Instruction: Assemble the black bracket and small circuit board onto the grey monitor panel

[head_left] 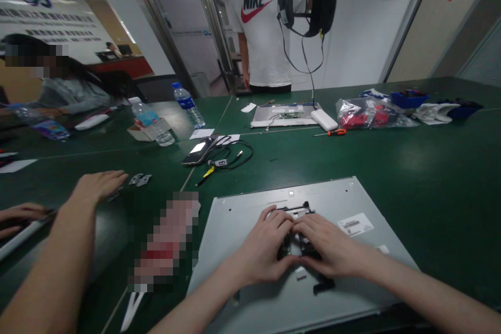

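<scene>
Both hands are in over the big grey panel, which lies flat toward the near edge of the counter [438, 198]. The left hand [270, 242] and right hand [329, 245] are half curled, thumbs nearly meeting, around the black-framed assembly [304, 207] on the grey panel [235, 229]. Firm grip or light press? Can't tell; the fingers hide the contact.

Here's the danger: push too hard on one side and that thin frame could bend, or a fingertip could slip onto the board inside. A wrist sweeping sideways might flick away the white block [300, 273] or the black strip [324, 286], both loose just below the thumbs. Lean heavily on the near side and the panel may shift.

Over to the containers! Toward the counter's far right corner, a clear plastic bag [346, 107] shows red things inside; beyond it, a blue tray [409, 101] carries dark items too small to name. By the far edge, left of centre, stands a blue-capped bottle [190, 107], fill level unclear. Closer in, a small carton [139, 133] sits against another bottle [152, 124], contents hidden.
</scene>
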`<state>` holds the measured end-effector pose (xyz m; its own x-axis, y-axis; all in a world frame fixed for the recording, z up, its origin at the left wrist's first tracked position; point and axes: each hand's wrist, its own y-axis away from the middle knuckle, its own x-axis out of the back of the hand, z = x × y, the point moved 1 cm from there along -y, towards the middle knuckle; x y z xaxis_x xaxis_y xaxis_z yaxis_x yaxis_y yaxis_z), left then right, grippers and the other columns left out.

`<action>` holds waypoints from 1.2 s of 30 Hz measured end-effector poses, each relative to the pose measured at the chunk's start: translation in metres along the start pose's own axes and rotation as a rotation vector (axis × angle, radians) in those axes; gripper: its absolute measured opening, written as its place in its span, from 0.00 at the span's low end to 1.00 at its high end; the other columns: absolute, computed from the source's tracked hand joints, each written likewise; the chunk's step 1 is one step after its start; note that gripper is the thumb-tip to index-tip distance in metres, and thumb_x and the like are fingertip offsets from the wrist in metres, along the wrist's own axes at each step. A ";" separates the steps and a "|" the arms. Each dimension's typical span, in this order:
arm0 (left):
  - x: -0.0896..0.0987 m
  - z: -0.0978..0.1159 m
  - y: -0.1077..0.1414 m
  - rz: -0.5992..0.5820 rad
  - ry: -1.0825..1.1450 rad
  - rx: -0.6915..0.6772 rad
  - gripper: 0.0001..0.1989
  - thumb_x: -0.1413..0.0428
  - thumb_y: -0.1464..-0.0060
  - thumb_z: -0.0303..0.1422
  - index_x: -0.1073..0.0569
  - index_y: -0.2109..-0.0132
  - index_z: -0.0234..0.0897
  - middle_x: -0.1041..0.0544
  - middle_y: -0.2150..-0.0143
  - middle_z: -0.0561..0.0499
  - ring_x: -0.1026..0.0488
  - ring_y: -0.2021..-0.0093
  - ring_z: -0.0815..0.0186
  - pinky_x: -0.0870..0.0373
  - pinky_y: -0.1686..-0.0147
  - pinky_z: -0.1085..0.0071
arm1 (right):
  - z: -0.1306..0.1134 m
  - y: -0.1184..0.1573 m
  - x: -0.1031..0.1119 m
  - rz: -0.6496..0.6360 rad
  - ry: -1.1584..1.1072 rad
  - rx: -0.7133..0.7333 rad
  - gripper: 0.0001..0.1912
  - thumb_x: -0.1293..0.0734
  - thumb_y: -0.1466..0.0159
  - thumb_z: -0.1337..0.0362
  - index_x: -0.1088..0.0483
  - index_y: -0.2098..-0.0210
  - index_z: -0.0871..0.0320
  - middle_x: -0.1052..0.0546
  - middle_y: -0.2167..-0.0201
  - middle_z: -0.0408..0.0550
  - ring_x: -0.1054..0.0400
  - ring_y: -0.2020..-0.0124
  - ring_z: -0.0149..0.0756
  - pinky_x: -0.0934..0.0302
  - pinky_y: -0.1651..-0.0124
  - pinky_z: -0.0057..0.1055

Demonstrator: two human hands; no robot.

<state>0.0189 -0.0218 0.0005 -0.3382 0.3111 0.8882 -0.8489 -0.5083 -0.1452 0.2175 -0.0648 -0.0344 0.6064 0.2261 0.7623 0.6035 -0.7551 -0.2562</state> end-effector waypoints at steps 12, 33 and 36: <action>-0.002 -0.002 0.000 -0.005 -0.009 -0.002 0.24 0.36 0.49 0.38 0.33 0.47 0.41 0.27 0.50 0.46 0.31 0.48 0.51 0.47 0.36 0.45 | -0.001 0.000 0.001 -0.015 0.022 -0.010 0.21 0.33 0.37 0.63 0.38 0.46 0.59 0.29 0.47 0.59 0.37 0.45 0.50 0.39 0.42 0.50; 0.001 0.001 -0.001 -0.029 -0.027 0.011 0.19 0.36 0.49 0.38 0.32 0.52 0.41 0.28 0.53 0.48 0.32 0.50 0.54 0.46 0.36 0.49 | -0.004 0.000 0.013 0.014 0.055 0.002 0.12 0.31 0.37 0.61 0.32 0.56 0.56 0.26 0.53 0.52 0.36 0.49 0.46 0.41 0.43 0.46; 0.002 0.002 -0.001 -0.033 -0.027 0.016 0.19 0.36 0.49 0.38 0.32 0.52 0.40 0.28 0.53 0.49 0.32 0.49 0.54 0.48 0.35 0.49 | -0.003 0.000 0.012 0.011 0.050 0.012 0.15 0.31 0.39 0.64 0.32 0.53 0.57 0.26 0.52 0.53 0.36 0.48 0.47 0.42 0.42 0.46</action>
<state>0.0201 -0.0219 0.0030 -0.2986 0.3067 0.9038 -0.8528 -0.5108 -0.1085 0.2234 -0.0634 -0.0232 0.5865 0.1869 0.7881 0.6035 -0.7499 -0.2712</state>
